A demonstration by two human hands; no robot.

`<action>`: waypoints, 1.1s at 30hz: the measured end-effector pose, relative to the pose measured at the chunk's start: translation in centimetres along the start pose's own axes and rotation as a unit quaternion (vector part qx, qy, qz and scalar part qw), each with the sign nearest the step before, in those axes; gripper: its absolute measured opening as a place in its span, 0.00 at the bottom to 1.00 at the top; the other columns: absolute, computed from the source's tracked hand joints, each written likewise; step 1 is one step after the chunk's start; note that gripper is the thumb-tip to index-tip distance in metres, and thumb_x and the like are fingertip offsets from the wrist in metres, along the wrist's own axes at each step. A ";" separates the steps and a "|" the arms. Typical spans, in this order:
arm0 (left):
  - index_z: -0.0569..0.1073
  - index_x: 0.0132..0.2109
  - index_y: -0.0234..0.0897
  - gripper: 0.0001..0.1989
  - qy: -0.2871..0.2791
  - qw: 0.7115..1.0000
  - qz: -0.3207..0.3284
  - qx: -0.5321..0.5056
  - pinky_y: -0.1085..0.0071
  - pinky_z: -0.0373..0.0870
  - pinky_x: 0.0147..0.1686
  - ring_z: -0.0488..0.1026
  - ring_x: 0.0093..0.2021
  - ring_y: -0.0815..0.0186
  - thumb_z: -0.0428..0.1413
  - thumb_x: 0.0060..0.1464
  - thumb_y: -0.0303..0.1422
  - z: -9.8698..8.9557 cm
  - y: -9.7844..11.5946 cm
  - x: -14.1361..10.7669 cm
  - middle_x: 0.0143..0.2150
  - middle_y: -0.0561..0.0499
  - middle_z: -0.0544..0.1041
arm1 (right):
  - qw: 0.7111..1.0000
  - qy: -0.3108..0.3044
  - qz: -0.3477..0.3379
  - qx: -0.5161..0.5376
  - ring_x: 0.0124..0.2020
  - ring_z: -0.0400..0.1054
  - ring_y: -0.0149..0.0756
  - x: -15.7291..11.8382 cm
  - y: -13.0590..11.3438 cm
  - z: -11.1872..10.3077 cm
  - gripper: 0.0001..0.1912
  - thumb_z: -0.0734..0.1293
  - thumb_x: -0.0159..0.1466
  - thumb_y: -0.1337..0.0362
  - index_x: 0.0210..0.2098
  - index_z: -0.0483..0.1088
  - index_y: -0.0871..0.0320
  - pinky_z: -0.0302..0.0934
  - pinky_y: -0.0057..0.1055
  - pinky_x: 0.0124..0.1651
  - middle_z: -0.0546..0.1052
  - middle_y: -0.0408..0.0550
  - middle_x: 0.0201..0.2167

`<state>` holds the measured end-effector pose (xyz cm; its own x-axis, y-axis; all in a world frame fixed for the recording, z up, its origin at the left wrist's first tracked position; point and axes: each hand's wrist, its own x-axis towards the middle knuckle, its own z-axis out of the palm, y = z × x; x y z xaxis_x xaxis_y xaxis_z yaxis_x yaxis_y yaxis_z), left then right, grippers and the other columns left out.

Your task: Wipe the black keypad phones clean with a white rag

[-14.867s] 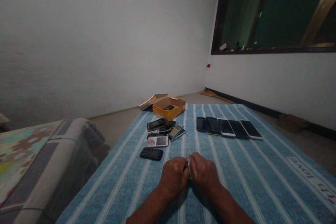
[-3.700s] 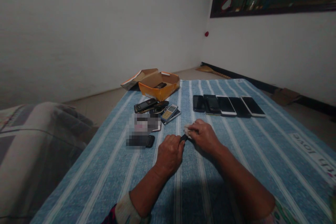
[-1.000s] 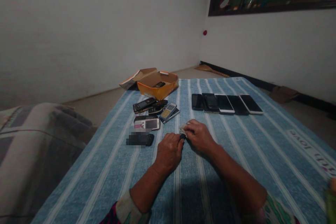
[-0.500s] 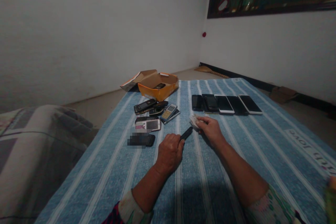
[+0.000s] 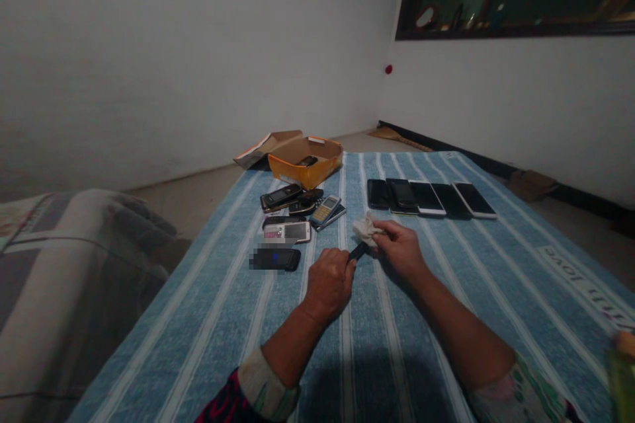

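From the head camera, the left hand [image 5: 330, 284] is closed around the near end of a slim black object [image 5: 359, 251], its far end poking out toward the right hand [image 5: 399, 250]. The right hand pinches a crumpled white cloth [image 5: 364, 229] between thumb and fingers, and the cloth touches the object's tip. Both hands hover just apart above a blue striped mat [image 5: 496, 317]. Ahead on the mat, five smartphones [image 5: 426, 198] lie side by side in a row. To the left is a loose cluster of keypad phones [image 5: 325, 209], with a blurred dark phone [image 5: 275, 260] nearest the left hand. Beyond them, at the mat's far edge, sits an orange-lined cardboard box [image 5: 305, 173] with a phone [image 5: 307, 160] inside.
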<state>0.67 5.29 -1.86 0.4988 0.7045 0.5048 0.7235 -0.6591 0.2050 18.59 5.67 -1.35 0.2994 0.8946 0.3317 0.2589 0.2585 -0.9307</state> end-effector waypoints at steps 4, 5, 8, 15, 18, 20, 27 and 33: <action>0.70 0.33 0.36 0.08 -0.002 1.000 0.003 0.000 0.66 0.67 0.34 0.69 0.33 0.62 0.49 0.60 0.30 0.0 0.1 0.0 0.29 0.48 0.73 | 0.962 -0.069 -0.172 -0.199 0.36 0.68 0.37 -1.5 -1.4 0.8 0.14 0.61 0.61 0.71 0.40 0.77 0.57 0.64 0.34 0.41 0.73 0.50 0.34; 0.70 0.33 0.36 0.08 -0.002 1.000 0.002 -0.001 0.66 0.67 0.34 0.69 0.33 0.61 0.49 0.61 0.30 0.0 0.1 -0.1 0.29 0.48 0.73 | 0.950 -0.093 -0.190 -0.231 0.37 0.68 0.37 -1.8 -1.7 0.9 0.15 0.60 0.61 0.72 0.42 0.76 0.57 0.64 0.33 0.41 0.72 0.50 0.35; 0.70 0.33 0.36 0.07 0.002 1.000 0.000 -0.003 0.66 0.68 0.34 0.69 0.33 0.62 0.50 0.60 0.29 0.1 0.0 -0.1 0.30 0.48 0.73 | 0.932 -0.152 -0.214 -0.251 0.39 0.67 0.37 -2.1 -2.5 0.7 0.14 0.60 0.62 0.71 0.43 0.75 0.57 0.64 0.33 0.42 0.71 0.51 0.37; 0.70 0.34 0.35 0.07 0.005 1.000 0.015 -0.010 0.66 0.68 0.34 0.69 0.33 0.61 0.51 0.60 0.29 0.1 -0.1 -0.3 0.30 0.48 0.74 | 0.953 -0.195 -0.184 -0.143 0.47 0.68 0.38 -1.2 -2.6 -0.4 0.12 0.61 0.62 0.73 0.34 0.76 0.57 0.62 0.36 0.50 0.73 0.51 0.42; 0.70 0.34 0.35 0.07 0.007 0.999 0.028 -0.015 0.67 0.67 0.33 0.69 0.33 0.61 0.50 0.60 0.29 0.0 -0.2 -0.4 0.30 0.48 0.74 | 0.960 -0.216 -0.146 -0.105 0.48 0.68 0.39 -1.1 -2.4 -0.4 0.11 0.63 0.59 0.74 0.31 0.76 0.57 0.61 0.36 0.51 0.74 0.50 0.40; 0.70 0.33 0.35 0.08 0.008 0.999 0.029 -0.018 0.67 0.67 0.33 0.69 0.33 0.61 0.50 0.60 0.29 0.0 -0.3 -0.3 0.30 0.48 0.74 | 0.963 -0.230 -0.115 -0.079 0.44 0.69 0.37 -1.0 -2.4 -0.3 0.11 0.63 0.58 0.75 0.33 0.75 0.57 0.62 0.35 0.48 0.74 0.48 0.37; 0.71 0.33 0.35 0.08 0.013 0.999 0.036 -0.015 0.67 0.66 0.33 0.68 0.32 0.61 0.50 0.60 0.29 -0.1 -0.2 -0.2 0.29 0.48 0.73 | 0.954 -0.227 -0.141 -0.136 0.38 0.67 0.34 -0.9 -2.6 -0.1 0.15 0.63 0.58 0.77 0.40 0.74 0.57 0.60 0.31 0.43 0.73 0.46 0.34; 0.71 0.33 0.35 0.08 0.024 0.999 0.049 -0.004 0.66 0.66 0.33 0.68 0.32 0.60 0.50 0.60 0.29 -0.2 0.2 -0.2 0.29 0.48 0.73 | 0.941 -0.216 -0.164 -0.201 0.33 0.65 0.33 -0.8 -2.4 0.3 0.10 0.62 0.56 0.78 0.28 0.71 0.59 0.58 0.29 0.38 0.70 0.45 0.29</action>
<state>0.60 4.96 -1.79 0.5428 0.6236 0.5626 0.6683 -0.7264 0.1604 17.45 4.47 0.57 -0.2353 0.8780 0.4169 0.6251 0.4652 -0.6268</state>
